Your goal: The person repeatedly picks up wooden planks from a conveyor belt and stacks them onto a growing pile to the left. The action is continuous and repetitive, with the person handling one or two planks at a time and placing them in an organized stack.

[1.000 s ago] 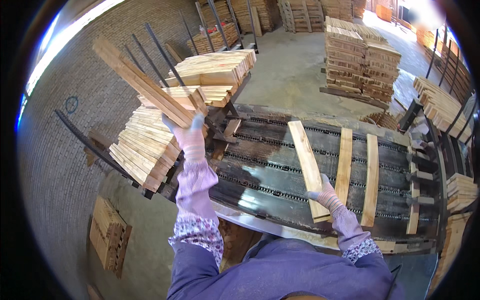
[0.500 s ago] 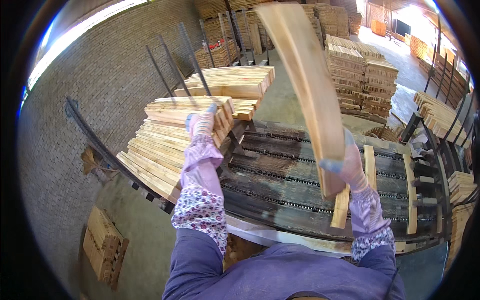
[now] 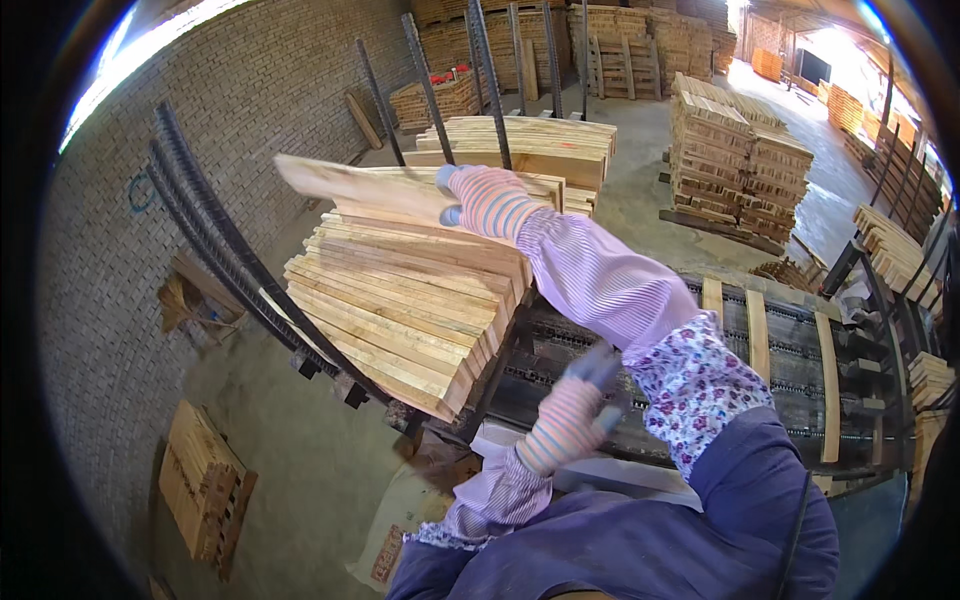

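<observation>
My right hand (image 3: 490, 202), in a striped glove with blue-grey fingertips, reaches across to the left and grips a wooden board (image 3: 345, 188). That board lies along the upper part of a stack of wooden boards (image 3: 395, 305), its far left end sticking out beyond them. Nearer to me, my left hand (image 3: 568, 425) hovers over the left part of a dark chain conveyor (image 3: 545, 375). Its fingers are apart and somewhat blurred, with nothing seen in them.
Dark upright rods (image 3: 225, 255) border the stack on the left. Behind it lies another board pile (image 3: 540, 135). Loose boards (image 3: 757, 335) rest across the conveyor's right part. Tall lumber stacks (image 3: 735, 160) stand at the back right. A small bundle (image 3: 205, 480) sits on the floor at lower left.
My right hand has swung from the right over to the left, bringing the raised board down onto the stack. My left hand has left the stack and drawn back toward me.
</observation>
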A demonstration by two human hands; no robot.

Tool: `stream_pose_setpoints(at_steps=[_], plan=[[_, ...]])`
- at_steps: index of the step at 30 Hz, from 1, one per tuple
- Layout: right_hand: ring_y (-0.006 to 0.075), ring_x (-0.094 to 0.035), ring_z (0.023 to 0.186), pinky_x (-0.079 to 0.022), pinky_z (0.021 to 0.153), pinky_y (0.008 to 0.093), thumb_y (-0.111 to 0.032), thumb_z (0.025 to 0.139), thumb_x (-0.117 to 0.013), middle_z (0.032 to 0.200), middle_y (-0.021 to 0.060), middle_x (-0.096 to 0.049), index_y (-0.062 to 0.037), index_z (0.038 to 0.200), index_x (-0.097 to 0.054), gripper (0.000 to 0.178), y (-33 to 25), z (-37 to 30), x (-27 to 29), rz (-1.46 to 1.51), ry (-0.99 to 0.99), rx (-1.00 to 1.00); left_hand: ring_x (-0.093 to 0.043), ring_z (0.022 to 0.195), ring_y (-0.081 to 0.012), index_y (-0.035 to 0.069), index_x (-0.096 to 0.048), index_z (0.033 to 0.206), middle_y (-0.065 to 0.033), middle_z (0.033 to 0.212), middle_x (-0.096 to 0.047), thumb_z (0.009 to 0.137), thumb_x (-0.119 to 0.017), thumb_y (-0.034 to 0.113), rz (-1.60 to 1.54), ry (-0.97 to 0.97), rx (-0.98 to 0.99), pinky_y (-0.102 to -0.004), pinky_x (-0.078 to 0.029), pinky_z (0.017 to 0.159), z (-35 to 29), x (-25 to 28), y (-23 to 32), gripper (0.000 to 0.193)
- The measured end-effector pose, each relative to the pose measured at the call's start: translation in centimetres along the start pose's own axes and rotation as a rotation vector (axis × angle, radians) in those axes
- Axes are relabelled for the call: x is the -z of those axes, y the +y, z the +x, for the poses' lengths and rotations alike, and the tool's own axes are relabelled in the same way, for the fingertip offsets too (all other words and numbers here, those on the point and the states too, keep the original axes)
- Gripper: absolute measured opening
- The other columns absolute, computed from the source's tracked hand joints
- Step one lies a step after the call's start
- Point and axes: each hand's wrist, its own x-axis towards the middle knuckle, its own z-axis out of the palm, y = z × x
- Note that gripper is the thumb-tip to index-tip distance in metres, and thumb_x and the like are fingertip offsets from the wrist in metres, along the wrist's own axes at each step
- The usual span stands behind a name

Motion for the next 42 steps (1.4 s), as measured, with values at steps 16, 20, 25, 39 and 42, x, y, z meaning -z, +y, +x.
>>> stream_pose_setpoints(at_steps=[16, 20, 25, 39, 42], plan=[[0.0301, -0.075, 0.097, -0.059, 0.086, 0.0428, -0.035, 0.096, -0.075, 0.108, 0.0162, -0.077, -0.0121, 0.124, -0.068, 0.037, 15.7, -3.3, 8.1, 0.323, 1.074, -0.039, -0.053, 0.137, -0.0423, 0.002, -0.053, 0.147, -0.0261, 0.145, -0.057, 0.099, -0.067, 0.034, -0.053, -0.344, 0.792, -0.0450, -0.044, 0.114, -18.3, -1.4, -4.8, 0.059], [0.0301, -0.074, 0.100, -0.060, 0.087, 0.0411, -0.034, 0.099, -0.071, 0.116, 0.0155, -0.076, -0.0208, 0.136, -0.063, 0.040, 20.9, -0.8, 2.8, 0.254, 0.898, -0.154, -0.053, 0.138, -0.0402, 0.004, -0.052, 0.151, -0.0253, 0.147, -0.057, 0.098, -0.068, 0.038, -0.011, -0.374, 0.891, -0.0446, -0.043, 0.116, -18.9, -2.4, -6.1, 0.064], [0.0379, -0.068, 0.118, -0.054, 0.104, 0.0489, -0.039, 0.101, -0.065, 0.133, 0.0208, -0.068, -0.0213, 0.141, -0.061, 0.044, 22.6, 6.6, -5.9, 0.001, 0.389, -0.075, -0.051, 0.141, -0.0404, 0.005, -0.051, 0.152, -0.0253, 0.152, -0.054, 0.098, -0.068, 0.041, -0.038, -0.305, 0.968, -0.0437, -0.042, 0.117, -16.4, -3.7, -5.9, 0.067], [0.0381, -0.050, 0.139, -0.041, 0.112, 0.0556, -0.058, 0.089, -0.072, 0.145, 0.0214, -0.056, -0.0207, 0.162, -0.037, 0.089, 20.8, -20.9, -14.5, 0.049, -0.064, -0.882, -0.064, 0.114, -0.0283, 0.004, -0.055, 0.148, -0.0140, 0.131, -0.067, 0.100, -0.067, 0.026, -0.191, -0.283, 1.348, -0.0417, -0.052, 0.098, -42.7, 2.0, -19.3, 0.054], [0.0419, -0.041, 0.146, -0.032, 0.116, 0.0605, -0.072, 0.085, -0.069, 0.154, 0.0251, -0.047, -0.0264, 0.168, -0.022, 0.106, 13.9, -30.9, -22.5, 0.080, -0.461, -1.123, -0.063, 0.083, -0.0241, 0.015, -0.065, 0.118, -0.0068, 0.098, -0.067, 0.095, -0.069, 0.032, -0.640, 0.232, 1.824, -0.0435, -0.052, 0.071, -43.6, 9.0, -26.2, 0.029]])
